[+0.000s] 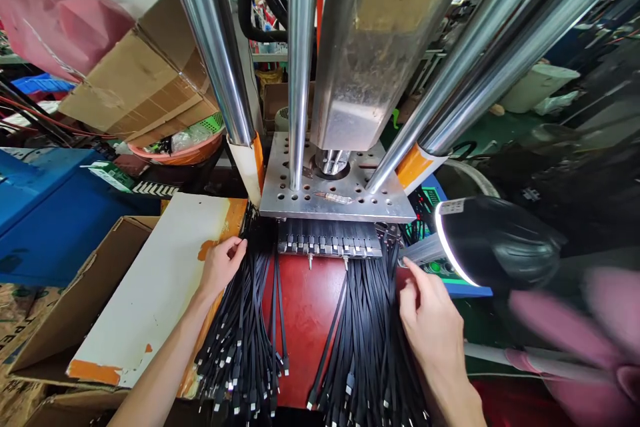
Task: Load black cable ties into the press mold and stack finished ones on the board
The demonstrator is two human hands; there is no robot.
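My left hand (pixel 223 268) is beside the left bundle of black USB cables (pixel 240 340), thumb and fingers curled together; whatever lies between the fingertips is hidden. My right hand (pixel 429 310) is at the outer side of the right bundle of black cables (pixel 367 347). Its index finger stretches forward to the metal edge by the press, the other fingers are bent, and I see nothing held. Between the hands, a dark mold block (pixel 327 247) with a row of cable connectors sits under the steel press plate (pixel 345 208). Both bundles hang over the red table (pixel 295 303).
Shiny steel columns (pixel 213 40) rise around the press ram (pixel 363 93). A white board (pixel 150 280) and a cardboard box (pixel 45 347) stand left. Right are a black lamp (pixel 510 240) with a lit rim, a control box with a green button (pixel 435 267) and a blurred pink fan (pixel 575 333).
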